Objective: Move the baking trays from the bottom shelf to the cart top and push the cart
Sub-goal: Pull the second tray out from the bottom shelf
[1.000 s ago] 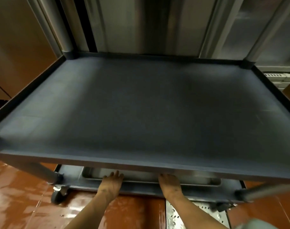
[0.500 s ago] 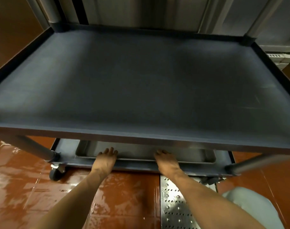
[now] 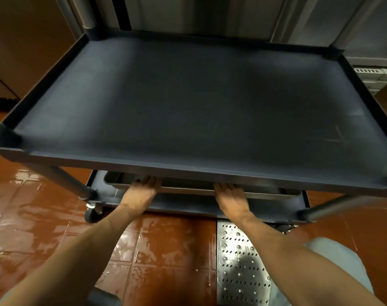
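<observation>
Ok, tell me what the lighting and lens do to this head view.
Head view: glare streaks the wet red floor; the cart top is dim with a soft sheen; its edges bow from wide-angle distortion; both hands and the baking tray sit in shadow beneath it.
</observation>
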The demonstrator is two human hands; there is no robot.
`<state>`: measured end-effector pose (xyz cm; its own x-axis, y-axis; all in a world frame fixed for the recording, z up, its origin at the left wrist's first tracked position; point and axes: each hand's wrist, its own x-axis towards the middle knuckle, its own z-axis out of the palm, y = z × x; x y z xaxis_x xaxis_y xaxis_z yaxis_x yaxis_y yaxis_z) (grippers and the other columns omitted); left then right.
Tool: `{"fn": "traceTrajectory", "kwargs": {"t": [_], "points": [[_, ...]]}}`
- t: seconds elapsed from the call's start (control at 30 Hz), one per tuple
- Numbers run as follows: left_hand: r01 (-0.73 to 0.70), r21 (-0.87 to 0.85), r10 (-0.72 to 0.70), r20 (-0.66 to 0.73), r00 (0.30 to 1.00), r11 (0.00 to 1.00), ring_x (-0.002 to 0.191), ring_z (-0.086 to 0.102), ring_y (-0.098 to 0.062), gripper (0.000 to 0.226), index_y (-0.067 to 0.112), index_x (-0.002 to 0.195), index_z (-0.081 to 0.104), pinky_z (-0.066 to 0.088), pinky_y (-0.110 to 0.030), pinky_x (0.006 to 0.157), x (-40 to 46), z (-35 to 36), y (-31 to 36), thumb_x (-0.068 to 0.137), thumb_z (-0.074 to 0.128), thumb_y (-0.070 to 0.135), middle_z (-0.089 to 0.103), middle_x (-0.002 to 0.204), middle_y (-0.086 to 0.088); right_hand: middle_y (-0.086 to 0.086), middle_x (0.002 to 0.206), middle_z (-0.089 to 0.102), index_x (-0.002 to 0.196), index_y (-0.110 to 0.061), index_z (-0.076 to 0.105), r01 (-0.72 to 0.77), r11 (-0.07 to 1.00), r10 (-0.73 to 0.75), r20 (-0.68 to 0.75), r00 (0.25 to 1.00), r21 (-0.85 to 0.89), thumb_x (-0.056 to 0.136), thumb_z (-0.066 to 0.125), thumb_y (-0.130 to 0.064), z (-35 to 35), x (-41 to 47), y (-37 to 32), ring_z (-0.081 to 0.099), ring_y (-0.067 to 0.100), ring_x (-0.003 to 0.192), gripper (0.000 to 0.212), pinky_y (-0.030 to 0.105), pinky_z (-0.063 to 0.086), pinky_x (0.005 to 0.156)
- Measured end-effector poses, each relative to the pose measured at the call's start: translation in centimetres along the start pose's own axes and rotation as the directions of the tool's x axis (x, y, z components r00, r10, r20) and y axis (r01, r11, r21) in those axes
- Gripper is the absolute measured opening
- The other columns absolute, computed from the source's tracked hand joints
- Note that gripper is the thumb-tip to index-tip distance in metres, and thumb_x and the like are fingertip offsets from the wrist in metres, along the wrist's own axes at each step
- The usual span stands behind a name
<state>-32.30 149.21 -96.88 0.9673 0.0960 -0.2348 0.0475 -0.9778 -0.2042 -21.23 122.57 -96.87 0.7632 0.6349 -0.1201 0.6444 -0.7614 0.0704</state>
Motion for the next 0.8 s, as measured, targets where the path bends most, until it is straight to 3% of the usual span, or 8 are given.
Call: {"fn": "traceTrajectory", "kwargs": {"t": [0.07, 0.13, 0.27, 0.47, 0.8], "points": [[0.003, -0.032, -0.002, 0.028, 1.0, 0.999, 0.095, 0.067, -0.022, 0.036, 0.016, 0.131, 0.05, 0.051, -0.032, 0.081, -0.9, -2.1, -0.3, 0.096, 0.052, 0.013, 0.068, 0.112, -0.007, 0.01, 0.081, 0.072, 0.097, -0.012, 0.069, -0.033, 0.999, 0.033, -0.015, 0.999, 0.021, 0.054, 0.087, -0.006, -2.0, -0.6, -0.2, 0.069, 0.03, 0.068, 0.046, 0.034, 0.056, 0.061], [-0.003, -0.084, 0.008, 0.059, 0.998, 0.996, 0.086, 0.069, -0.017, 0.025, 0.018, 0.121, 0.058, 0.052, -0.029, 0.076, -2.1, -4.3, -0.4, 0.096, 0.053, 0.017, 0.071, 0.101, -0.003, 0.008, 0.082, 0.071, 0.098, -0.014, 0.067, -0.055, 0.996, 0.053, 0.032, 0.998, 0.077, 0.064, 0.081, -0.005, -4.1, -1.6, -0.5, 0.068, 0.027, 0.07, 0.039, 0.032, 0.054, 0.063], [-0.038, -0.181, 0.038, -0.002, 0.999, 0.983, 0.106, 0.063, -0.02, 0.034, 0.018, 0.128, 0.049, 0.05, -0.033, 0.082, -5.3, -7.6, -0.3, 0.095, 0.056, 0.023, 0.065, 0.119, -0.005, 0.003, 0.089, 0.071, 0.105, -0.018, 0.065, -0.093, 0.987, 0.085, 0.065, 0.994, 0.128, 0.083, 0.067, -0.009, -7.6, -3.9, -0.7, 0.068, 0.02, 0.077, 0.024, 0.027, 0.049, 0.063], [-0.035, -0.174, 0.044, 0.049, 0.998, 0.984, 0.11, 0.057, -0.021, 0.036, 0.015, 0.125, 0.048, 0.05, -0.031, 0.08, -9.4, -11.9, -1.0, 0.091, 0.059, 0.016, 0.059, 0.122, -0.005, 0.004, 0.122, 0.063, 0.126, -0.015, 0.052, -0.01, 0.987, -0.008, 0.11, 0.994, 0.162, 0.089, 0.067, -0.024, -11.0, -7.0, -1.7, 0.056, 0.022, 0.115, 0.041, 0.04, 0.042, 0.099], [-0.034, -0.18, 0.071, 0.203, 0.977, 0.983, 0.099, 0.063, -0.018, 0.033, 0.019, 0.116, 0.049, 0.048, -0.029, 0.076, -15.8, -20.7, -1.4, 0.088, 0.067, 0.025, 0.063, 0.115, -0.002, 0.005, 0.119, 0.063, 0.119, -0.014, 0.055, 0.012, 0.97, -0.074, 0.249, 0.966, 0.243, 0.084, 0.072, -0.036, -19.5, -12.5, -2.3, 0.057, 0.022, 0.111, 0.045, 0.036, 0.044, 0.094]]}}
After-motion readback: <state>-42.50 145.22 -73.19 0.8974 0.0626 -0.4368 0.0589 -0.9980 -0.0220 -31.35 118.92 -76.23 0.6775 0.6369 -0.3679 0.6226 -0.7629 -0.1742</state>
